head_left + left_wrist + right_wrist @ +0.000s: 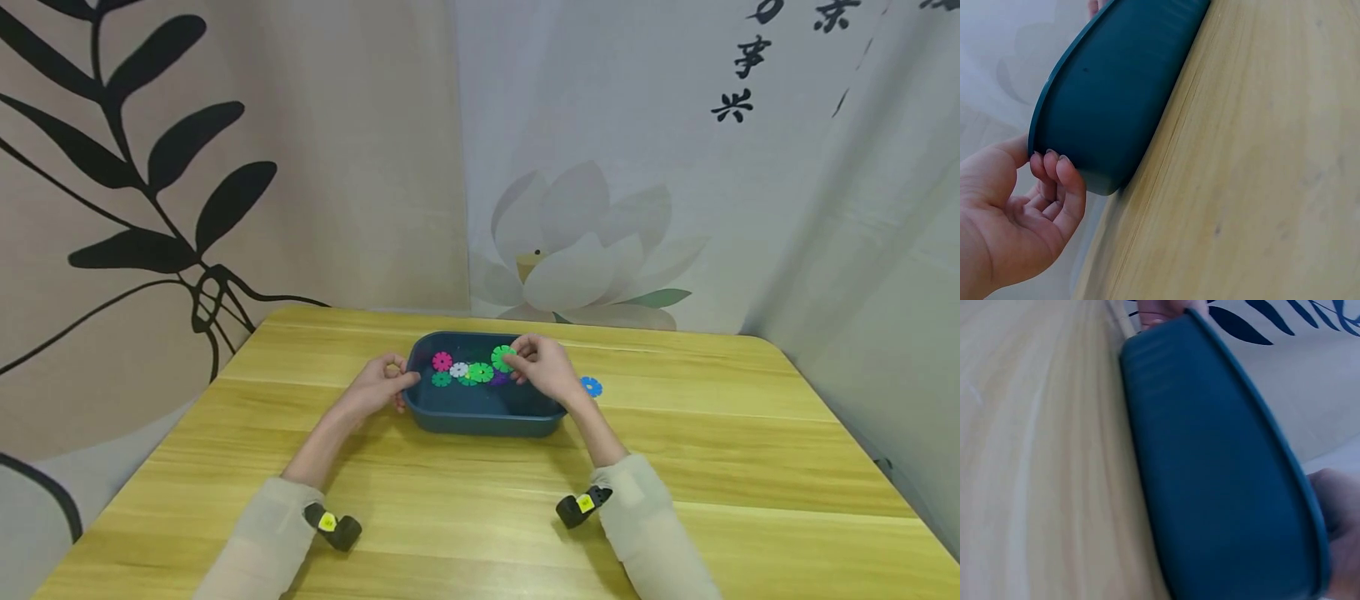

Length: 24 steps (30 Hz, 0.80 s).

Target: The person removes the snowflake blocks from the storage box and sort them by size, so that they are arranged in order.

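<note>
Over tray (487,424) | disc (498,360): bright green, notched | right hand (547,368) pinches it | left hand (373,386) pinches tray

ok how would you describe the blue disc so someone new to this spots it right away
On the wooden table sits a dark tray. Just past its right end, near the person's right hand, lies a small blue disc with a notched edge. It alone lies on bare wood; the other discs are in or over the tray.

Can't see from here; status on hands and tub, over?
Left hand grips tub at one end. Right hand pinches green disc over tub. Blue disc outside, nothing visibly blocking.
</note>
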{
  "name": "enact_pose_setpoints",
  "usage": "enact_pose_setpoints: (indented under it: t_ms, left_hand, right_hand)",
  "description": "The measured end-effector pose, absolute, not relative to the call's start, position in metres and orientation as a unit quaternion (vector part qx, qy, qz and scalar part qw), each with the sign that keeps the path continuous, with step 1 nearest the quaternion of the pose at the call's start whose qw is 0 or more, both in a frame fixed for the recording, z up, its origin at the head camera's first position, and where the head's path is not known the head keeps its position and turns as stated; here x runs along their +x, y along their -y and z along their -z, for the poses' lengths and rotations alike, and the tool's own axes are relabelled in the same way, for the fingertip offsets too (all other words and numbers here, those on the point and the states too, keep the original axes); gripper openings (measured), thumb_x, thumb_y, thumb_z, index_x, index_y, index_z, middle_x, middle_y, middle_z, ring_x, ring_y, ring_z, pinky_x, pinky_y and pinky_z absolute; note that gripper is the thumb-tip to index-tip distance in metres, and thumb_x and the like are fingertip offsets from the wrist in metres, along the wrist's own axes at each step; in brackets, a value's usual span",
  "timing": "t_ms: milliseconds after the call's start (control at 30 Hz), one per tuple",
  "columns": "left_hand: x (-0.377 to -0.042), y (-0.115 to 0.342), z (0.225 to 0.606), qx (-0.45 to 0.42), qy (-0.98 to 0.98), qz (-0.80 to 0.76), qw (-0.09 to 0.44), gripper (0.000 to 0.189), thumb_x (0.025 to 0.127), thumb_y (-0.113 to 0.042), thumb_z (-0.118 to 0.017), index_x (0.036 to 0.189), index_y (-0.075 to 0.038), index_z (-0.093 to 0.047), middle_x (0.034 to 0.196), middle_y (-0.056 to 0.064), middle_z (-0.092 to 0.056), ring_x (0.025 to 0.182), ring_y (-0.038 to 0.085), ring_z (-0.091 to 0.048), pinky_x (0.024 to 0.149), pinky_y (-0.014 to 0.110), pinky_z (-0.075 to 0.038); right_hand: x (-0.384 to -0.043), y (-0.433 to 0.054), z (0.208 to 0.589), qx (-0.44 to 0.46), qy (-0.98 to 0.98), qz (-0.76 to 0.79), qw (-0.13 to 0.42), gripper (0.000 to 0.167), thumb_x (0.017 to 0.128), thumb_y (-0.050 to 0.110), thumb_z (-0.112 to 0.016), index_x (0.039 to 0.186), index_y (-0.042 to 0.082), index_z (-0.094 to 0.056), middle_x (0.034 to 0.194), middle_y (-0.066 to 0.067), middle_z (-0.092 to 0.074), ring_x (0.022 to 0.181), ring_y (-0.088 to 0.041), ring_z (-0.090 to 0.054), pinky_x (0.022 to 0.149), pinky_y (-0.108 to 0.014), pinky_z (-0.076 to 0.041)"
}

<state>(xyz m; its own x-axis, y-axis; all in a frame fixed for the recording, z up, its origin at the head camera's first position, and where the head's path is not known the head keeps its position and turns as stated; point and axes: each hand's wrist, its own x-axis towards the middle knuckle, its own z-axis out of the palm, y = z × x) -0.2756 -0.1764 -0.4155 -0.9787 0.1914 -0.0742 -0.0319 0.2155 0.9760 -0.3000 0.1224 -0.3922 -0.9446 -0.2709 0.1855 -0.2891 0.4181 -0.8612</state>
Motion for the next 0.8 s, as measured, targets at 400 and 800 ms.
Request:
enact_pose_setpoints:
  t_ms: [400, 800]
  left_hand:
    - [-0.276, 0.177, 0.415, 0.051, -0.778, -0.621, 0.087, 0.018, 0.1, -0.008, -0.061, 0.102, -0.004, -0.043, 0.066, 0.001, -0.056, 0.056, 0.013, -0.055, 0.058, 0.026, -0.052]
    - [-0.276, 0.176, 0.415, 0.047, -0.776, -0.622, 0.091, 0.017, 0.101, -0.007, -0.06, 0.103, -0.003, -0.043, 0.066, 0.002, -0.055, 0.056, 0.013, -0.054, 0.057, 0.026, -0.053]
  right_hand:
    - [-0.299, -0.158, 0.38, 0.161, 0.801, -0.571, 0.079, 0.021, 0.098, 0.008, -0.066, 0.112, -0.007, -0.06, 0.097, -0.024, -0.065, 0.077, -0.039, -0.07, 0.074, -0.047, -0.06]
    - [-0.294, -0.202, 0.379, 0.129, 0.81, -0.566, 0.089, 0.024, 0.098, 0.009, -0.067, 0.114, -0.006, -0.058, 0.096, -0.023, -0.064, 0.076, -0.035, -0.071, 0.067, -0.028, -0.059]
